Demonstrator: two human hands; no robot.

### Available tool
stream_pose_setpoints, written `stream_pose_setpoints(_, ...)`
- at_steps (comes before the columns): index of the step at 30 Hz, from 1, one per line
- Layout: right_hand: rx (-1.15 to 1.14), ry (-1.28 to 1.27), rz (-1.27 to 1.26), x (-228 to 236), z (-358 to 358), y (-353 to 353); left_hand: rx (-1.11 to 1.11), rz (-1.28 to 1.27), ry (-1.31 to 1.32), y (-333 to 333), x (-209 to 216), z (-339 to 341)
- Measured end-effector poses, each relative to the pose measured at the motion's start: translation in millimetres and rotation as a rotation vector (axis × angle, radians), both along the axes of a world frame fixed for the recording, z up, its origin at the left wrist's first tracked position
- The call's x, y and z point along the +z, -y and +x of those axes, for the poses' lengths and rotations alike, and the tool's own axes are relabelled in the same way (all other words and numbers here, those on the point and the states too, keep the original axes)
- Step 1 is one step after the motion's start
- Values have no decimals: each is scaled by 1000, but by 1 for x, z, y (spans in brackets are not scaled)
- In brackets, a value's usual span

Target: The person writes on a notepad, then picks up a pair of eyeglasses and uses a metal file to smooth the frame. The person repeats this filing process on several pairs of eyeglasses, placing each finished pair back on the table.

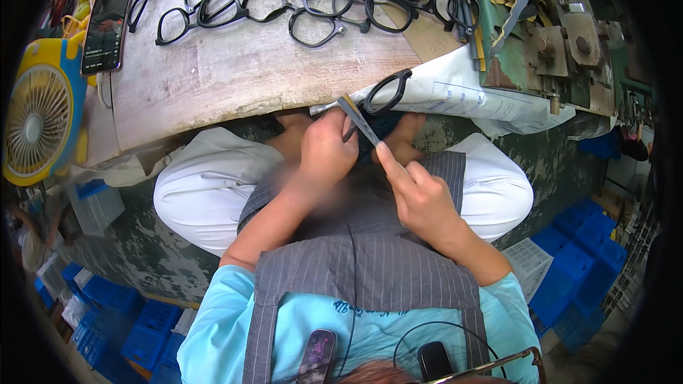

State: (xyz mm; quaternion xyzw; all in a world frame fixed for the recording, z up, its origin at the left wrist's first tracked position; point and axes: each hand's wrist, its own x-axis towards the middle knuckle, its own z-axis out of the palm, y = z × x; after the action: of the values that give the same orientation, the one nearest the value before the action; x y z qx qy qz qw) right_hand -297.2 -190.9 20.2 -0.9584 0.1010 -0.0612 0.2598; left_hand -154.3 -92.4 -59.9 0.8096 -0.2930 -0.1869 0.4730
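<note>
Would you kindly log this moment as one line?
left hand: gripping black eyeglass frame | right hand: holding grey stick across it | workbench: more black frames

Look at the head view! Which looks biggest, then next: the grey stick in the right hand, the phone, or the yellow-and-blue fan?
1. Fan, easily biggest
2. Phone
3. Grey stick, thin and smallest

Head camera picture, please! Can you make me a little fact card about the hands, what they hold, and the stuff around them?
Left hand: holds a black glasses frame
Right hand: holds a flat grey strip, its far end near the left hand
Table: pale, worn top; many more black frames along the far side
Left side: phone, yellow-and-blue fan
Lower right: blue crates
</note>
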Motion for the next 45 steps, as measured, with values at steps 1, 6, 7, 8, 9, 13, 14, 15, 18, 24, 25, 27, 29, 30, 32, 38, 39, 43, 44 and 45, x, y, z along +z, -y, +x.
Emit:
stream_pose_setpoints(1, 4, -83, -7, -2, 1, 0, 4, 3, -5, -1, 0, 0)
stream_pose_setpoints(6, -5, -116, -67, -8, 8, 3, -35, 85, -33, -2, 1, 1)
stream_pose_setpoints(7, -5, -12, -62, -5, 7, 2, -39, 110, -29, -2, 1, 2)
stream_pose_setpoints(8, -11, 5, -59, -6, 9, 2, -25, 77, -38, -2, 2, 2)
stream_pose_setpoints(9, -14, -56, -49, -3, 6, 1, -8, 44, -49, -1, 2, 2)
stream_pose_setpoints(13, 24, -88, -48, 0, 0, 1, -9, -12, -16, -1, 3, 2)
stream_pose_setpoints(14, 23, -73, -51, 0, -1, 1, -14, 18, -78, -2, 2, 3)
stream_pose_setpoints(15, 20, -30, -57, -2, 0, 2, -25, 43, -65, -2, 2, 3)
stream_pose_setpoints(18, 13, -123, -78, -5, 2, 3, -19, -6, 1, -2, 1, 3)
stream_pose_setpoints(24, 32, -47, -18, 8, -3, 1, -23, -21, -37, -1, -4, 4)
stream_pose_setpoints(25, 39, 49, -13, 7, 0, 2, -28, -30, -81, -1, -4, 3)
stream_pose_setpoints(27, 30, -29, -34, 2, 8, 6, -39, 66, -52, -3, -2, 3)
stream_pose_setpoints(29, -11, -110, -54, -2, 11, 8, -45, 110, -6, -3, 1, 3)
stream_pose_setpoints(30, 6, -32, -36, -4, 10, 8, -38, 99, -20, -3, 2, 4)
stream_pose_setpoints(32, -8, -43, -10, -2, 4, 6, -34, 62, -47, -2, 3, 5)
stream_pose_setpoints(38, 7, -37, -42, -1, 0, 4, -44, 77, -8, -3, 5, 5)
stream_pose_setpoints(39, 3, -38, -50, -2, 3, 4, -43, 81, 8, -3, 5, 5)
stream_pose_setpoints(43, 3, -74, -65, 1, 6, 4, -29, 79, -78, -2, 7, 6)
stream_pose_setpoints(44, 17, -49, -64, 2, 3, 2, -31, 81, -52, -2, 7, 6)
stream_pose_setpoints(45, 34, 16, -60, 2, 3, 2, -33, 85, -30, -2, 8, 6)
